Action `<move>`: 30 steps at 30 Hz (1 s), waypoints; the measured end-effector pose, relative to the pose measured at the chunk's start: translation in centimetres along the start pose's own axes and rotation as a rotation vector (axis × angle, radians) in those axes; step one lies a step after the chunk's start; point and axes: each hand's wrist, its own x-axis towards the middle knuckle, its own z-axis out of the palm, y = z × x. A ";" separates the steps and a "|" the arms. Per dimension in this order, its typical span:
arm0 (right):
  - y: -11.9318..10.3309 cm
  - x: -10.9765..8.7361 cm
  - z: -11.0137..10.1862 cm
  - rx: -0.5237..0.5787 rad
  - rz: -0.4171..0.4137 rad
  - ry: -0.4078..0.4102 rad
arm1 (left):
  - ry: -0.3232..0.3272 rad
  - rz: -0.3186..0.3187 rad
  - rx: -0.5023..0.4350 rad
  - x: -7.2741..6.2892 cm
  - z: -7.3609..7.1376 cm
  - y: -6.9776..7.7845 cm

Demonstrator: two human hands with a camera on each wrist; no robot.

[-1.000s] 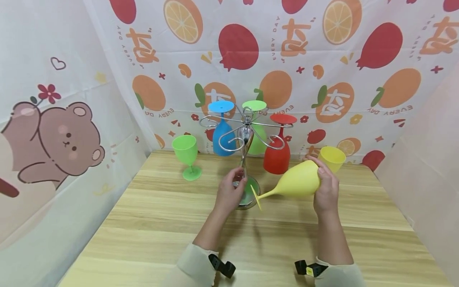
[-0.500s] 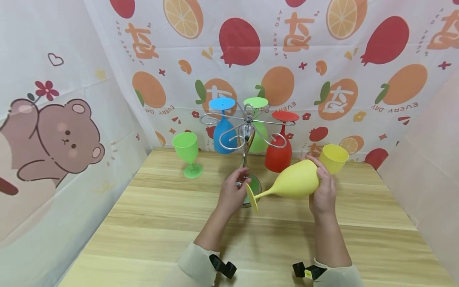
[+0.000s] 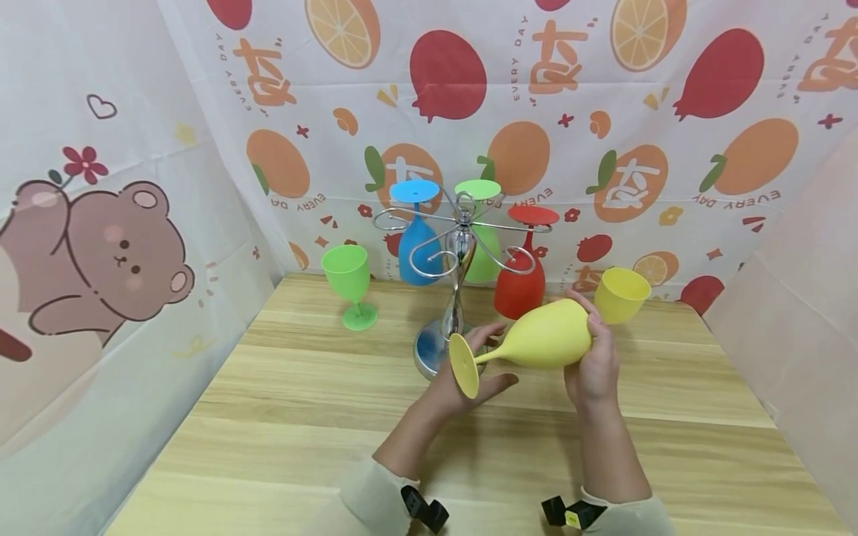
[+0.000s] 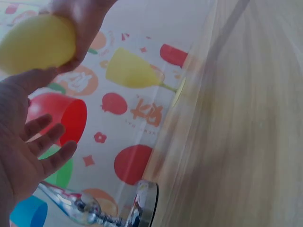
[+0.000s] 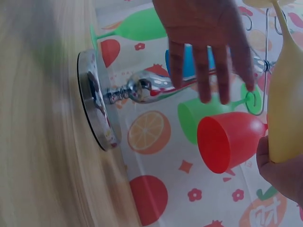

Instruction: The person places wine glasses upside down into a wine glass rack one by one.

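Note:
My right hand (image 3: 595,366) grips a yellow goblet (image 3: 548,335) round its bowl, near the rim. The goblet lies tilted on its side in the air, its foot pointing left. Under the stem and foot is my left hand (image 3: 462,380), fingers spread and straight, holding nothing. Behind it stands a chrome goblet rack (image 3: 459,298) with curled wire arms. Hanging upside down from the rack are a blue goblet (image 3: 418,249), a green goblet (image 3: 484,253) and a red goblet (image 3: 520,286). In the right wrist view the left hand's fingers (image 5: 201,71) overlap the rack's stem.
A second green goblet (image 3: 348,279) stands upright on the wooden table (image 3: 288,417), left of the rack. Another yellow goblet (image 3: 621,294) stands upright at the back right, partly behind the right hand. A fruit-printed cloth (image 3: 570,89) hangs behind the table.
My left hand has come off the rack's base, moved right and opened its fingers below the yellow goblet. The right hand has shifted slightly left, turning the goblet's foot toward the camera.

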 end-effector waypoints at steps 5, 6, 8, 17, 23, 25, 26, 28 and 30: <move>0.3 -0.2 0.4 0.026 0.012 -0.044 | 0.005 0.073 -0.033 -0.3 0.0 2.8; 0.4 -0.3 0.5 0.024 0.016 -0.050 | 0.017 0.088 -0.032 -0.4 0.0 3.1; 0.5 -0.4 0.7 0.019 0.025 -0.061 | 0.039 0.100 -0.029 -0.5 0.1 3.4; 0.9 -0.6 1.3 0.002 0.057 -0.098 | 0.101 0.146 -0.068 -0.7 0.1 3.6; 0.9 -0.9 1.5 -0.004 0.064 -0.113 | 0.122 0.182 -0.075 -0.7 0.0 4.0; 1.0 -0.9 1.6 -0.011 0.071 -0.111 | 0.131 0.219 -0.072 -0.7 -0.1 4.2; 1.0 -1.0 1.6 -0.017 0.075 -0.109 | 0.136 0.238 -0.067 -0.7 -0.1 4.3; 1.0 -1.0 1.7 -0.024 0.083 -0.108 | 0.142 0.273 -0.054 -0.8 -0.2 4.4; 1.1 -1.1 1.7 -0.024 0.095 -0.114 | 0.148 0.305 -0.056 -0.8 -0.3 4.5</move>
